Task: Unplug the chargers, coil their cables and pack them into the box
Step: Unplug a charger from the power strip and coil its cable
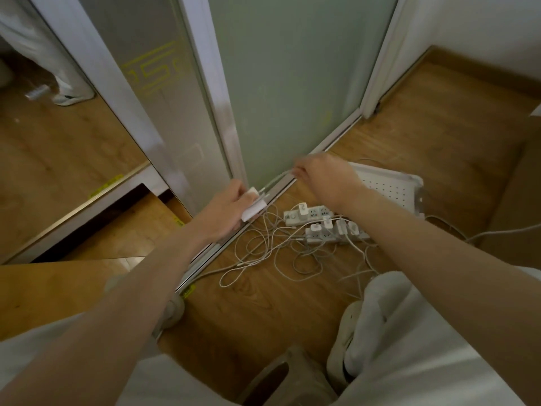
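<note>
My left hand (pixel 231 205) grips a white charger block (pixel 254 207) held above the floor by the door track. Its white cable (pixel 276 178) runs taut up and right to my right hand (pixel 323 174), which pinches it. Below them two white power strips (pixel 314 213) (pixel 330 234) lie on the wooden floor with several white chargers (pixel 341 227) plugged in. A tangle of loose white cables (pixel 272 250) spreads in front of the strips. A white box (pixel 389 186) with a dotted inside sits behind my right forearm.
A frosted glass door (pixel 292 83) and its metal floor track (pixel 222 244) stand straight ahead. A mirror panel (pixel 58 142) is on the left. My knees in white trousers (pixel 409 332) and a slipper are at the bottom. A brown cardboard surface (pixel 515 200) lies at right.
</note>
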A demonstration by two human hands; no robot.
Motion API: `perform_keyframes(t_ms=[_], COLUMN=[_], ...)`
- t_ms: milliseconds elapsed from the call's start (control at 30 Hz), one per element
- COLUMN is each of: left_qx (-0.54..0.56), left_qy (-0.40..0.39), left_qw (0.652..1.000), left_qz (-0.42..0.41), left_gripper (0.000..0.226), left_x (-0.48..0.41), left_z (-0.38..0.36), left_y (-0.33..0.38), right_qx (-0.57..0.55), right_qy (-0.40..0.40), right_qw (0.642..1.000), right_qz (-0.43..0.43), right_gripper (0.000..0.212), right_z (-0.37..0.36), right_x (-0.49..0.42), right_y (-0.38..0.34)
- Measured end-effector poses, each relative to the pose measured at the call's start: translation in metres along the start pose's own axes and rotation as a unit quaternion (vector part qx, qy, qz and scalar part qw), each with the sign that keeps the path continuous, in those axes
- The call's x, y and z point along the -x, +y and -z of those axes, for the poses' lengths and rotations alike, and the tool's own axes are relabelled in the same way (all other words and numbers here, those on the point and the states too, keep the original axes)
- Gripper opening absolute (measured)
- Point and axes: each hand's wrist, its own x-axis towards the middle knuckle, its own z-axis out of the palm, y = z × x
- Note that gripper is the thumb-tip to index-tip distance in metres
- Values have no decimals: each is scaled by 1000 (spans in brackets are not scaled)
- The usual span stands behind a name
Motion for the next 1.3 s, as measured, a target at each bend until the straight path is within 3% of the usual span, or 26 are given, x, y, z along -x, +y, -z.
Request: perform_keyframes(t_ms=[167,300,467,533,600,733,767,833,967,1100,1200,1300], left_qx=[63,161,201,248,361,676,708,732,711,588,374,247], left_qy=[137,146,158,171,169,110,92,63,-7,-86,-204,-237], left_qw=[989,973,958,938,895,706,681,666,697,799,901,936], left_qz=[5,75,132,172,197,180,163,133,95,90,82,76], left_gripper=[23,21,20,32,42,29,30,33,35,37,37,32], left_x=[-10,-11,-12,-15,-15,-10,-8,-3,3,7,17,15], left_z=[-1,-15,-36,-42,-45,-41,-38,-35,-26,-14,-11,-16], left_y=[7,-6,-25,-28,-27,-13,-11,-6,-3,-11,-16,-21], right_qx=[-88,-172,-158,-174,-193,-202,-216,-236,-201,-121,-64,-26], right_qy=[20,-31,-90,-113,-122,-148,-154,-165,-220,-218,-193,-145], right_qw=[995,982,983,978,973,968,964,958,954,968,979,989], right_qz=[-51,-72,-39,-32,-23,4,5,9,25,22,26,32], right_gripper=[30,31,30,28,27,25,24,23,19,15,20,17], right_z=[2,-27,-47,-53,-59,-64,-63,-61,-63,-56,-46,-46], right_x=[-5,22,46,54,61,75,77,78,79,78,74,68], right_y=[-24,-49,-64,-70,-77,-84,-82,-76,-57,-33,-25,-26])
